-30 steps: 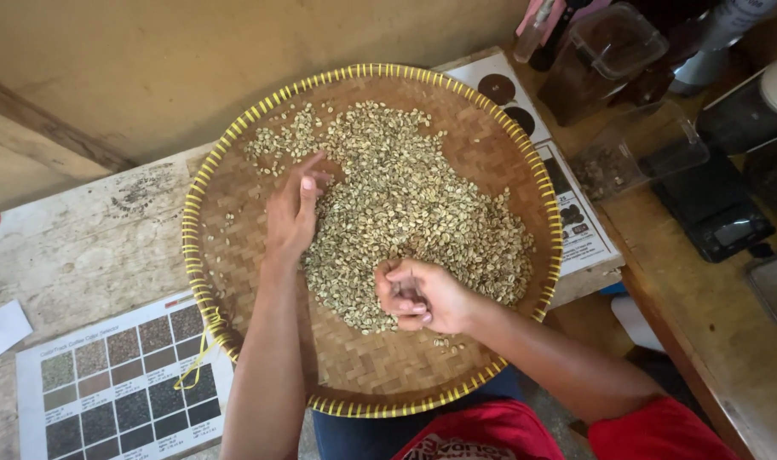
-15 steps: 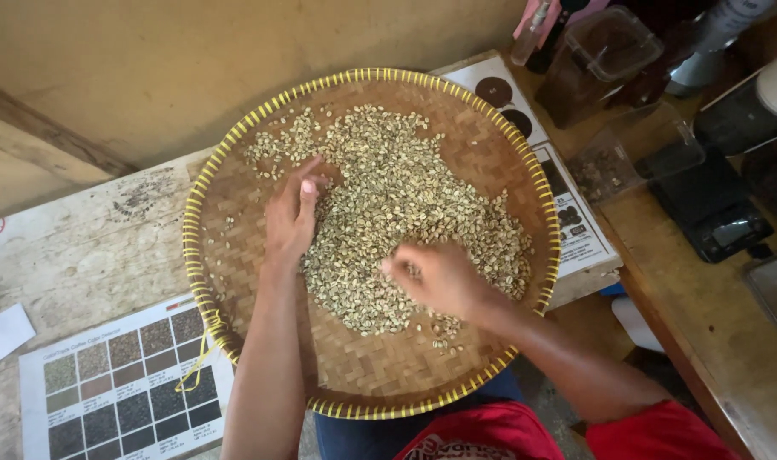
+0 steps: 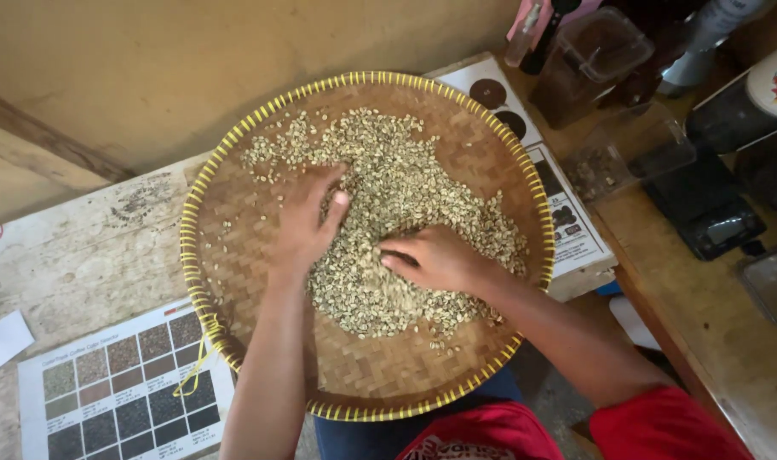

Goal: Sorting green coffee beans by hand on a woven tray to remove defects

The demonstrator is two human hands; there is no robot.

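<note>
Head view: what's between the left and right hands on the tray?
In the head view, pale green coffee beans fill the gap between left hand and right hand, on the woven tray.

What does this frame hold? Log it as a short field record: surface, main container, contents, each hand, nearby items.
surface: worn wooden table
container: round woven tray with yellow-laced rim
contents: pale green beans spread across the tray's middle
left hand: palm down, fingers spread on the beans
right hand: palm down on the beans, fingers pointing left
nearby left: colour chart sheet with swatch grid
nearby right: printed card partly under the tray, clear plastic containers, dark scale
</note>
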